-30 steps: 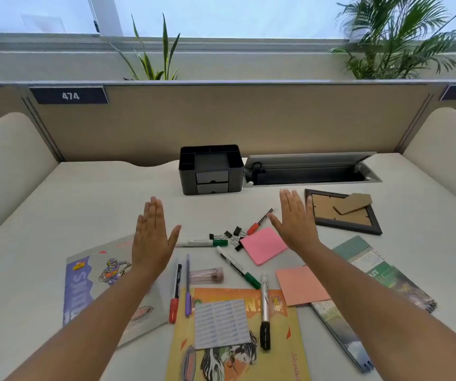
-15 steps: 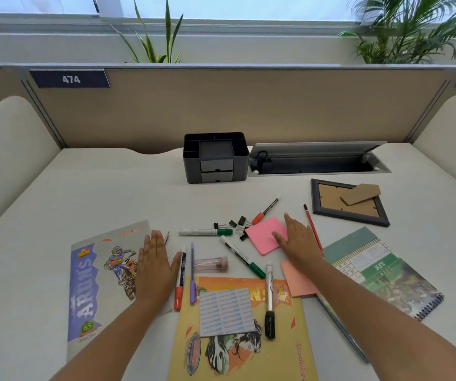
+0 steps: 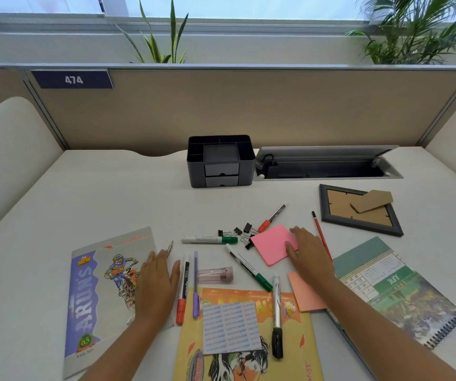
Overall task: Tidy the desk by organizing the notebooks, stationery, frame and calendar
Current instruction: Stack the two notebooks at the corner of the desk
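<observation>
On the divider at upper left, a blue label (image 3: 72, 79) reads "474". Low left lies the grey notebook (image 3: 97, 292) printed "ARUN'S", "ALL NEW" and "65"; the left hand (image 3: 157, 284) rests flat on it, fingers straight. At lower right, the calendar (image 3: 397, 292) shows "JUNE" upside down. In the centre, the right hand (image 3: 310, 257) lies flat on the pink sticky pad (image 3: 272, 244), gripping nothing.

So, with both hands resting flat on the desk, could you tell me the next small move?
Probably the right hand should pinch up the pink sticky pad its fingers already touch; the black organizer behind stands open to take it.
</observation>
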`<state>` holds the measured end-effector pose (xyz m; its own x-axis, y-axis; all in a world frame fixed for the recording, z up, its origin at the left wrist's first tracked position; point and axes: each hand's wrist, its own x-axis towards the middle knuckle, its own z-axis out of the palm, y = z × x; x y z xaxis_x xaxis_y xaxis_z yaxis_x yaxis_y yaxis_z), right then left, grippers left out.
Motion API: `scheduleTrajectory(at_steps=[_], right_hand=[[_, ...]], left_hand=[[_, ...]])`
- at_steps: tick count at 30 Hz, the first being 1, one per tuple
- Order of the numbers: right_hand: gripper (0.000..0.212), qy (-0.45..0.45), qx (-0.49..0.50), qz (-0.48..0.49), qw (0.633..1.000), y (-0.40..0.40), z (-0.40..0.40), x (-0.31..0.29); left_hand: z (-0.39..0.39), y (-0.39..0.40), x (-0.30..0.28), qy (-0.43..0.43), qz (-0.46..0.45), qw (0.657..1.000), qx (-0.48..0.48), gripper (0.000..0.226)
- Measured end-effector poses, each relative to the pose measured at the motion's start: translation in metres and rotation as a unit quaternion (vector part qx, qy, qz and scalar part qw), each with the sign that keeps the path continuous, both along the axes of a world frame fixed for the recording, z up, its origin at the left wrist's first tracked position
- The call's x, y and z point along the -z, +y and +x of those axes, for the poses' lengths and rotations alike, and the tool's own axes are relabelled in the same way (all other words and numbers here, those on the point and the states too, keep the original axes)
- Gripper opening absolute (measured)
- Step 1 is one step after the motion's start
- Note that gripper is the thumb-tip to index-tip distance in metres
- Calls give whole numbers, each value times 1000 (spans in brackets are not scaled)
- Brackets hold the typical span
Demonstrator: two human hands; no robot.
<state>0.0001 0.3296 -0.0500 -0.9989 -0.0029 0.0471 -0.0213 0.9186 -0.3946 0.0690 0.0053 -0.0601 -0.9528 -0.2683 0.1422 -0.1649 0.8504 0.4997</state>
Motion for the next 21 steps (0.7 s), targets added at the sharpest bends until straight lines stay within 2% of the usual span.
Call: scheduleTrajectory(at_steps=[3, 6, 7, 9, 11, 14, 18, 21], right_hand=[[40, 8, 3, -4, 1000, 3, 0, 0], [39, 14, 4, -13, 1000, 3, -5, -1], [39, 16, 3, -15, 1000, 3, -6, -2], [39, 16, 4, -16, 1000, 4, -7, -2], [39, 14, 4, -12, 1000, 6, -6, -2], [41, 2, 1, -12, 1000, 6, -7, -2], [41, -1, -4, -21, 1000, 2, -8, -6], [42, -8, 3, -40, 999, 2, -6, -9]], left_hand=[[0, -2, 2, 44, 28, 998, -31, 49], [-5, -8, -8, 86, 46, 991, -90, 29], [-7, -12, -10, 91, 30, 989, -113, 27], [-9, -25, -14, 86, -19, 981, -171, 38], [-6, -42, -17, 57, -26, 971, -233, 55], [7, -75, -20, -25, 12, 949, -314, 75], [10, -110, -30, -159, 16, 927, -341, 84], [-2, -123, -32, -210, 57, 914, -343, 86]])
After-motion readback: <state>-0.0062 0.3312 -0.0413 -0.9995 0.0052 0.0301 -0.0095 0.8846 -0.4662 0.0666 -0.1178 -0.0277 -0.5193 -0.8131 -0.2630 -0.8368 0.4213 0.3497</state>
